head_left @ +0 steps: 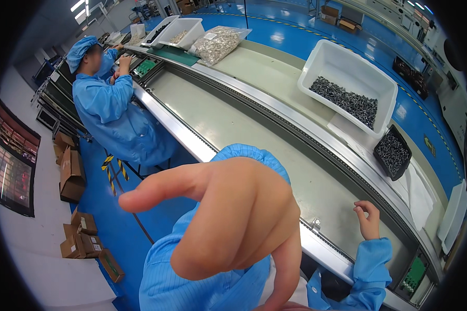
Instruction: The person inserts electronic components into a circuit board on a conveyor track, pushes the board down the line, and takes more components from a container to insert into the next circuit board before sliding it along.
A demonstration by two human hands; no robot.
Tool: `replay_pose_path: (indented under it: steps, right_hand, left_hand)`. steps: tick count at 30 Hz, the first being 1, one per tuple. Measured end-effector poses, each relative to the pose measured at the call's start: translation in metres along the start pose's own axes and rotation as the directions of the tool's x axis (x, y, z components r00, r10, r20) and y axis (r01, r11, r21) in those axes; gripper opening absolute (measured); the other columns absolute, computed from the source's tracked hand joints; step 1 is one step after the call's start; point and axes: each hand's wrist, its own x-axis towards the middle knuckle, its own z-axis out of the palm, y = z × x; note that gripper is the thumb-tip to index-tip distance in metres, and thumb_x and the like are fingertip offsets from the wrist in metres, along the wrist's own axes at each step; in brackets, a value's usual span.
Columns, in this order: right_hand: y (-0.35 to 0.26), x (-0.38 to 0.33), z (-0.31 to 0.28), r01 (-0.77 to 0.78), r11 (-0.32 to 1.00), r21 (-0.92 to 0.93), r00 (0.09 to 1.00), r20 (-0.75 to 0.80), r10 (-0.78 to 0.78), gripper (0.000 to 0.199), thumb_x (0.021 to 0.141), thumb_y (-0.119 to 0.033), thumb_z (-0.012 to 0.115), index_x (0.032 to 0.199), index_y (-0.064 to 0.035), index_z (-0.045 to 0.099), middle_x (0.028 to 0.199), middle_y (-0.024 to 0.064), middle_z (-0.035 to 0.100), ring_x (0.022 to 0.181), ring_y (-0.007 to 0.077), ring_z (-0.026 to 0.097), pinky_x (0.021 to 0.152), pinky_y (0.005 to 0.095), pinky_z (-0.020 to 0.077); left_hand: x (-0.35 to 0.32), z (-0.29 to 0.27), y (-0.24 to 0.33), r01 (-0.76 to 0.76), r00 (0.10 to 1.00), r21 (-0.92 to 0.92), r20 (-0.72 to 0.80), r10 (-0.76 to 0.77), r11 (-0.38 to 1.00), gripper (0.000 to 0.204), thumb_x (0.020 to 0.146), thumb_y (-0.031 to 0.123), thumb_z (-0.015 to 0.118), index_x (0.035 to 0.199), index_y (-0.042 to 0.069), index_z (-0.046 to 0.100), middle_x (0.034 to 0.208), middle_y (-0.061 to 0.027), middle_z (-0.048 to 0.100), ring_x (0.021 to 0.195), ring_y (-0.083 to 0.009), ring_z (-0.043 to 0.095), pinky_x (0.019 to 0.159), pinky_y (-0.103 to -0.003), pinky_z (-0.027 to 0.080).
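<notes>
My left hand (228,217) is raised close to the camera and fills the middle of the view. One finger stretches left, another points down, and the rest are curled; it holds nothing. Its blue sleeve cuff (249,154) shows behind it. My right hand (367,218) rests on the grey-green conveyor belt (244,129) at the lower right, fingers curled in toward the thumb with nothing visible in them. A small metal bracket (315,224) sits on the belt's near rail, left of that hand.
A white bin of dark screws (347,98) and a black tray of screws (393,154) stand beyond the belt. A green circuit board (413,274) lies at lower right. A co-worker in blue (109,114) sits upstream. Bagged metal parts (218,44) and cardboard boxes (80,238) are nearby.
</notes>
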Motion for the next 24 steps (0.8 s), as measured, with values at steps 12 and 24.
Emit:
replay_pose_path:
  steps: [12, 24]
  right_hand:
    - [-0.001, -0.001, 0.001, 0.024, 1.0, -0.021, 1.0, 0.006, -0.024, 0.015, 0.083, -0.005, 0.058, 0.094, 0.0021, 0.066, 0.085, 0.0083, 0.066, 0.078, 0.0167, 0.059, 0.077, 0.0265, 0.0465]
    - [0.003, -0.001, 0.0, 0.007, 1.0, -0.002, 1.0, 0.004, -0.007, 0.015, 0.082, -0.005, 0.059, 0.094, 0.0015, 0.067, 0.086, 0.0081, 0.067, 0.08, 0.0187, 0.059, 0.08, 0.0284, 0.0463]
  left_hand:
    - [0.006, -0.011, -0.008, 0.001, 0.994, -0.013, 0.107, 0.0, 1.0, 0.061, 0.073, 0.068, 0.066, 0.082, 0.008, 0.065, 0.066, -0.0002, 0.061, 0.044, -0.0146, 0.053, 0.087, -0.058, 0.045]
    - [0.007, -0.002, -0.002, 0.028, 0.999, 0.01, 0.018, -0.028, 1.0, 0.057, 0.074, 0.066, 0.066, 0.081, 0.01, 0.063, 0.059, 0.001, 0.057, 0.043, -0.015, 0.052, 0.089, -0.057, 0.044]
